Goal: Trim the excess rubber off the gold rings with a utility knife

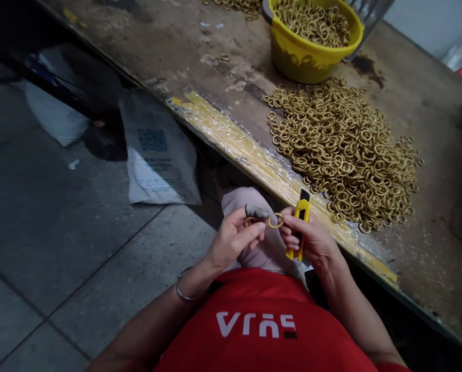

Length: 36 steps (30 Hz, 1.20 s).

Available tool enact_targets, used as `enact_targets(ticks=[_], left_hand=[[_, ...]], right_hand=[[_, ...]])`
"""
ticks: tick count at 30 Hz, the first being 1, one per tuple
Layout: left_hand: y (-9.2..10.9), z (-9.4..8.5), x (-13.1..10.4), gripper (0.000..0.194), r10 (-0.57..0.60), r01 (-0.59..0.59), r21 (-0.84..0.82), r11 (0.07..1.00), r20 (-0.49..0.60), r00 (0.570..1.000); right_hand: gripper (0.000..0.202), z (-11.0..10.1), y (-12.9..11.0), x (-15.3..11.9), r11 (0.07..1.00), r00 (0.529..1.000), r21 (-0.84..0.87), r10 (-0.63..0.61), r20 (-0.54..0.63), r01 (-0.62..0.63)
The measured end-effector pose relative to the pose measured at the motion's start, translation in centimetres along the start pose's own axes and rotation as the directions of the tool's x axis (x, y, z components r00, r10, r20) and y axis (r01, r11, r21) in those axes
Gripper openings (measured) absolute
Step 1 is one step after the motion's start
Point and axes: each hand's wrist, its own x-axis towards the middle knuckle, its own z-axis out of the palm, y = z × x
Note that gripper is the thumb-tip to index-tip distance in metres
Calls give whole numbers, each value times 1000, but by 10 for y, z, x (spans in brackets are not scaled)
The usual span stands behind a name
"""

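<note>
Over my lap, my left hand (236,235) is closed in a pinch, a grey worn covering (257,212) on its forefinger. One gold-coloured ring (249,221) shows partly between those fingers. A second gold-coloured ring (275,221) sits between the two hands, its right edge at the fingertips of my right hand (312,235). Whether the left fingertips also touch this second ring I cannot tell. My right hand is closed around a yellow utility knife (302,227), whose dark blade points up toward the table. A large heap of similar rings (343,155) lies on the table beyond the knife.
The worn table (238,103) has yellow tape (231,139) along its near edge. On it stands a yellow basin (312,62) full of rings, with more rings (242,6) behind. White sacks (159,175) stand on the tiled floor below at left.
</note>
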Motion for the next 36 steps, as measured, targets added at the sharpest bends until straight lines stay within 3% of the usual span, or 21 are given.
enact_targets(ticks=[3,5,13,16,18,21,23,25,28,36], left_hand=[[-2,1,-4,18,193,-142,359,923,-109,975],[-2,2,-5,16,286,-193,490,850,-122,951],[2,2,-1,2,373,-290,590,754,-20,928],[5,3,1,11,305,-217,569,794,-64,950],[7,4,2,16,174,-115,473,873,-83,981],[8,7,5,19,-12,29,291,956,-61,998],[7,9,6,21,-52,64,237,969,-58,997],[6,12,7,21,-52,67,229,971,-70,996],[5,15,6,21,-39,56,251,966,-73,997],[6,20,2,16,8,12,366,931,-53,999]], right_hand=[[37,0,0,1,998,999,56,28,24,-29],[36,1,0,3,997,999,78,27,37,-30],[39,8,2,7,998,998,53,29,50,-32],[35,8,3,3,984,996,-155,-90,-21,86],[26,5,5,-3,846,952,-478,-300,-56,238],[14,-3,13,-11,349,813,-872,-575,91,344],[21,-8,19,-15,81,766,-946,-610,201,313],[27,-10,25,-16,-76,765,-966,-597,243,248],[29,-11,28,-16,-185,781,-971,-579,232,152],[22,-5,28,-18,-289,770,-957,-604,205,28]])
